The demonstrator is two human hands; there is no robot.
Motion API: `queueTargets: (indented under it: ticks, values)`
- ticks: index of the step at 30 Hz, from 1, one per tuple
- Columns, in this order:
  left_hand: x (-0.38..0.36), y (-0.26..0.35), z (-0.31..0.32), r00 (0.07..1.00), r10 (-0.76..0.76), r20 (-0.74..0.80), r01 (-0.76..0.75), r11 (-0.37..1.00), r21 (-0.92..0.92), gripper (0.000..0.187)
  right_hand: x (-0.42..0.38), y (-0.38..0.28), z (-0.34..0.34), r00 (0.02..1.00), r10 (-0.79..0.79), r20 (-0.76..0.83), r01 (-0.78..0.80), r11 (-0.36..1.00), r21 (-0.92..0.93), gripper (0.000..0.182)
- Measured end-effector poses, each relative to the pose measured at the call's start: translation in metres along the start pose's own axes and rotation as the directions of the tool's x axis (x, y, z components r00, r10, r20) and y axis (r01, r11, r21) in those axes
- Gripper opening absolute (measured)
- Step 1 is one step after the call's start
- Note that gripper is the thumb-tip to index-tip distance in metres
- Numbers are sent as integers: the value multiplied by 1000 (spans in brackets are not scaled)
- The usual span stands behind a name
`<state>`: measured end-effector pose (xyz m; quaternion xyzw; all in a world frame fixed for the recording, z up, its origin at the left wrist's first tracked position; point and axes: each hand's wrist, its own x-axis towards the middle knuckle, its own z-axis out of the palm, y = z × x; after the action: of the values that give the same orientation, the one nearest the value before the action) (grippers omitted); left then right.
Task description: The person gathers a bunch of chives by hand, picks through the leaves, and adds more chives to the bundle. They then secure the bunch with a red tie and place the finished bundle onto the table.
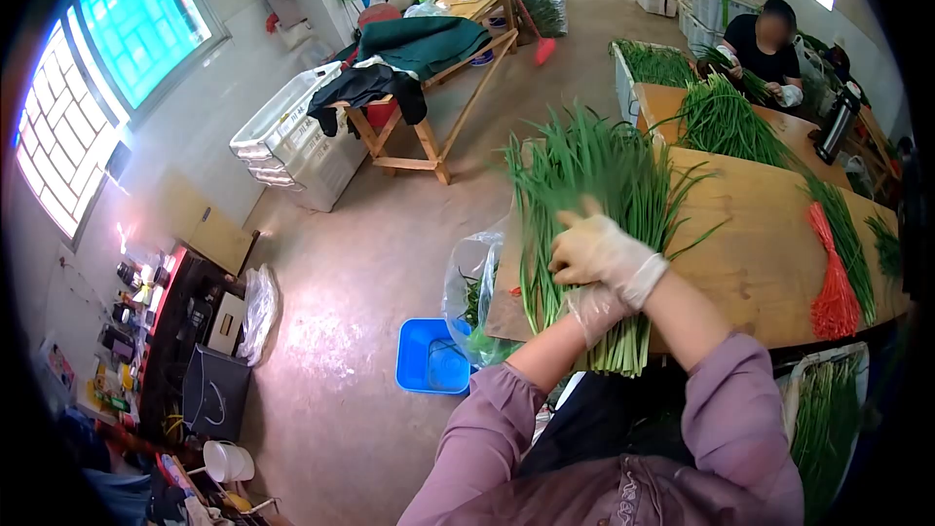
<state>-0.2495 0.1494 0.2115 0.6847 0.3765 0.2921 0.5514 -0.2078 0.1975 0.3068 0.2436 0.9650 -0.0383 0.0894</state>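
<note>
Your whitish-gloved right hand (596,245) lay loosely spread over long green stalks (565,175), seemingly steadying them; your left hand (596,314), crossed beneath, was too hidden to judge. The stalks lay near left on the brown wooden tabletop (745,244), thin red strands (835,282) right, likely for reach.

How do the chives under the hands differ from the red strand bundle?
The chives are green with paler stem ends; the red strand bundle is red throughout. The chives spread wide; the red strand bundle is smaller and narrows toward its far end. Both are long, thin strands on the table.
</note>
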Motion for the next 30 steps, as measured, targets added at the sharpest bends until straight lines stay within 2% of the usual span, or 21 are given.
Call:
queueTargets:
  ticks: [1, 2, 3, 4, 6, 8, 10, 11, 12, 13, 14, 15, 17, 19, 21, 23, 24, 26, 27, 29, 30]
  values:
    - [8, -8, 7, 1000, 1, -5, -1, 1000, -5, 45, -4, 14, 11, 995, -46, -92, 59, 989, 135, 28]
    - [24, -21, 18, 986, 165, -29, -141, 910, 389, 44, -6, 17, 13, 995, -51, -87, 63, 989, 135, 28]
    - [28, -20, 23, 949, 316, 17, -230, 653, 721, 43, -8, 18, 15, 994, -48, -95, 63, 983, 174, 30]
    - [27, -23, 26, 950, 311, 17, -227, 655, 721, 43, -9, 18, 18, 994, -42, -105, 64, 975, 214, 32]
    - [10, 13, 29, 985, 116, 130, -173, 578, 798, 43, -10, 16, 22, 988, -47, -150, 81, 971, 224, 30]
    - [-43, 59, 26, 944, 255, 210, -286, 309, 907, 38, -9, 15, 24, 980, -60, -191, 105, 966, 235, 28]
    - [-96, 95, -2, 809, 579, 102, -527, 638, 561, 32, -12, 14, 24, 973, -52, -226, 114, 956, 271, 27]
    - [-120, 79, -16, 827, 557, -74, -455, 742, 493, 34, -12, 14, 26, 973, -55, -223, 118, 952, 283, 27]
    - [-135, 58, -35, 858, 448, -252, -324, 852, 412, 36, -11, 16, 26, 968, -64, -243, 134, 950, 282, 27]
    - [-143, 43, -47, 785, 387, -484, -91, 845, 528, 38, -11, 16, 27, 962, -73, -263, 149, 948, 282, 26]
    - [-145, 27, -62, 682, 439, -584, 28, 783, 621, 38, -10, 17, 30, 956, -81, -281, 164, 945, 284, 26]
    - [-144, 10, -74, 683, 357, -637, 246, 709, 661, 38, -9, 17, 30, 955, -83, -284, 167, 943, 289, 26]
    - [-142, -26, -88, 704, 289, -648, 284, 722, 631, 40, -10, 17, 26, 962, -87, -260, 158, 951, 265, 25]
    - [-135, -42, -94, 821, 188, -539, 252, 727, 638, 34, -11, 15, 25, 961, -79, -266, 152, 952, 267, 25]
    - [-130, -48, -96, 800, 246, -547, 226, 721, 655, 29, -12, 15, 25, 958, -83, -274, 153, 958, 244, 26]
    - [-127, -63, -103, 775, 273, -570, 80, 852, 517, 23, -11, 16, 25, 963, -82, -258, 147, 959, 242, 26]
    - [-127, -65, -102, 776, 273, -568, 80, 852, 518, 23, -11, 16, 25, 967, -84, -243, 143, 961, 237, 26]
    - [-124, -65, -97, 763, -30, -646, 34, 999, -6, 22, -11, 15, 25, 955, -99, -279, 155, 970, 188, 27]
    - [-121, -62, -94, 766, -31, -643, 36, 999, -5, 22, -11, 14, 25, 943, -119, -311, 169, 976, 138, 27]
    - [-110, -53, -88, 719, -320, -616, 79, 919, -386, 9, -10, 11, 26, 947, -142, -290, 202, 961, 189, 26]
    - [-104, -42, -81, 702, -354, -618, 3, 869, -495, 12, -9, 9, 26, 948, -170, -268, 235, 943, 236, 26]
